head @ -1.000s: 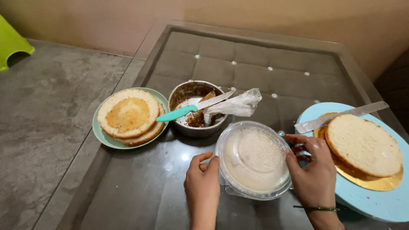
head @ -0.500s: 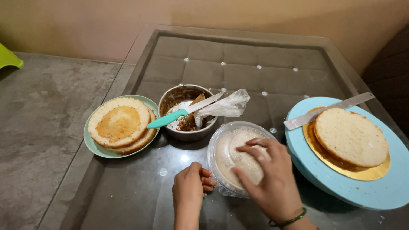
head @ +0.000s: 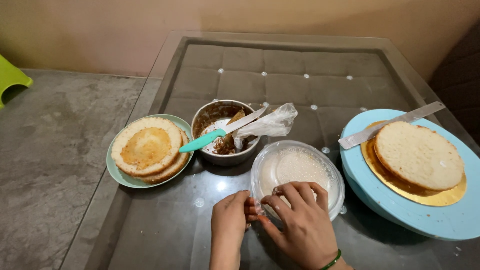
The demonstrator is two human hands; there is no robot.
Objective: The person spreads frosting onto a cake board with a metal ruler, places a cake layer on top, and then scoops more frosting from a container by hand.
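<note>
The glass-topped bench (head: 320, 75) fills most of the view; its far half lies bare up to the back edge, while the left edge runs diagonally beside a grey stone floor (head: 55, 140). Along the right edge, a light-blue turntable (head: 400, 210) carries a gold cake board (head: 425, 192) with a round pale sponge layer (head: 419, 155) on it, and a long flat spatula (head: 390, 125) rests across its far rim. At the left edge, a green plate (head: 122, 177) holds stacked sponge rounds (head: 147, 147). Between plate and turntable stands a metal bowl (head: 220, 157) smeared brown inside, with a teal-handled knife (head: 217, 135) and a crumpled clear bag (head: 267, 124) leaning out of it. Just in front, close to the turntable, sits a clear plastic container (head: 300, 172) with white cream inside. Both hands meet at its near-left rim: the left hand (head: 230, 220) pinches the edge with curled fingers, and the right hand (head: 300, 222), a green band at the wrist, grips the same rim.
</note>
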